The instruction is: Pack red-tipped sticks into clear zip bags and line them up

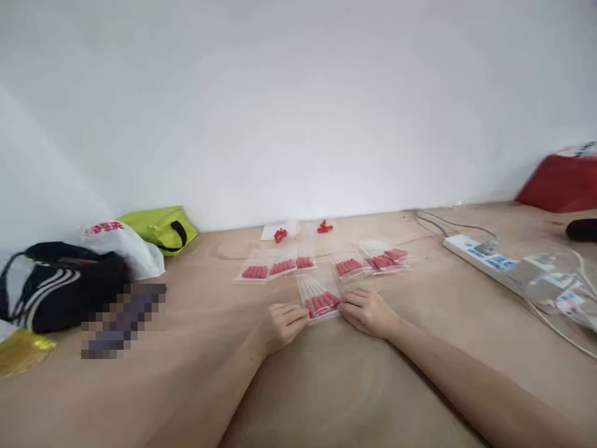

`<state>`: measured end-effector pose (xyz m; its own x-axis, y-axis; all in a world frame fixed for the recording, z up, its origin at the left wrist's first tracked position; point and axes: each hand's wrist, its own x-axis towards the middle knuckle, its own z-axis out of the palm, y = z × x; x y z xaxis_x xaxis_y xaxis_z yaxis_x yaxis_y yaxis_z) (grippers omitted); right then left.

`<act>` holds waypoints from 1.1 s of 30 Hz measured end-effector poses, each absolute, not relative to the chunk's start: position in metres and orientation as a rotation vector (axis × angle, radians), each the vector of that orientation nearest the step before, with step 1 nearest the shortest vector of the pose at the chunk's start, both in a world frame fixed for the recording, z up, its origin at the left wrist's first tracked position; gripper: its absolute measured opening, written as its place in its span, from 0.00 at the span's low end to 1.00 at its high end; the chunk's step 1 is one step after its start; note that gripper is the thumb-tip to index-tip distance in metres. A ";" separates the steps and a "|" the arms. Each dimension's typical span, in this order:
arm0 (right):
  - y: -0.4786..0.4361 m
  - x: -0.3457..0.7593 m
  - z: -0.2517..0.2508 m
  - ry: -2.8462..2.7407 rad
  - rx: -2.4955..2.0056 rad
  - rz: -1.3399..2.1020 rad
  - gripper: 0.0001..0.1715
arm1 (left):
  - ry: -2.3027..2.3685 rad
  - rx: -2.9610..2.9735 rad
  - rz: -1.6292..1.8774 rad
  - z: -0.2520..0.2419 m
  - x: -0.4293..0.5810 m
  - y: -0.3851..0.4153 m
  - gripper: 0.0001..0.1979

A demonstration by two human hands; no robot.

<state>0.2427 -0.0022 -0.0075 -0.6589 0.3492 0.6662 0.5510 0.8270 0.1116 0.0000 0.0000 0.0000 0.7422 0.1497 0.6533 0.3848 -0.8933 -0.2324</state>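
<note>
A clear zip bag (pixel 319 296) lies in front of me, holding several thin white sticks with red ends. The fingers of my left hand (pixel 282 326) are closed on its lower left corner. At the lower right corner, my right hand (pixel 367 312) grips the bag's edge with fingers together. Farther back on the left are similar filled bags (pixel 255 266), side by side. More such bags (pixel 383 257) overlap on the right. Small red pieces (pixel 280 236) rest on a white sheet or bag behind them, and another little red cluster (pixel 325 227) lies alongside.
A power strip (pixel 480 256) with plugs and cables stretches along the right of the table (pixel 205 386). At the left stand a black bag (pixel 69 286), a white plastic bag (pixel 124 249) and a lime-green bag (pixel 158 227). A red bag (pixel 559 183) sits far right, near the wall.
</note>
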 end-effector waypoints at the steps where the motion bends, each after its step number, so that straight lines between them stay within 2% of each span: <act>1: -0.002 0.243 -0.008 -2.347 -0.663 -0.404 0.14 | -0.412 -2.587 -0.926 0.001 0.000 0.000 0.06; 12: -0.002 0.217 -0.012 -2.275 -0.620 -0.515 0.09 | -0.436 -2.560 -0.964 0.013 0.007 -0.004 0.07; 20: -0.004 0.198 -0.011 -2.203 -0.622 -0.524 0.10 | -0.493 -2.499 -1.014 0.007 0.009 -0.003 0.05; 29: -0.002 0.201 -0.012 -2.147 -0.676 -0.565 0.07 | -0.569 -2.399 -1.090 0.008 0.014 -0.004 0.03; 33: -0.002 0.203 -0.012 -2.144 -0.667 -0.609 0.07 | -0.531 -2.422 -1.065 0.007 0.012 -0.001 0.06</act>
<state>0.2026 -0.0018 -0.0123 -0.5475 0.2547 0.7971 0.6357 0.7461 0.1983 0.0121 -0.0008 0.0071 0.6297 0.1670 0.7587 0.5054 -0.8298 -0.2368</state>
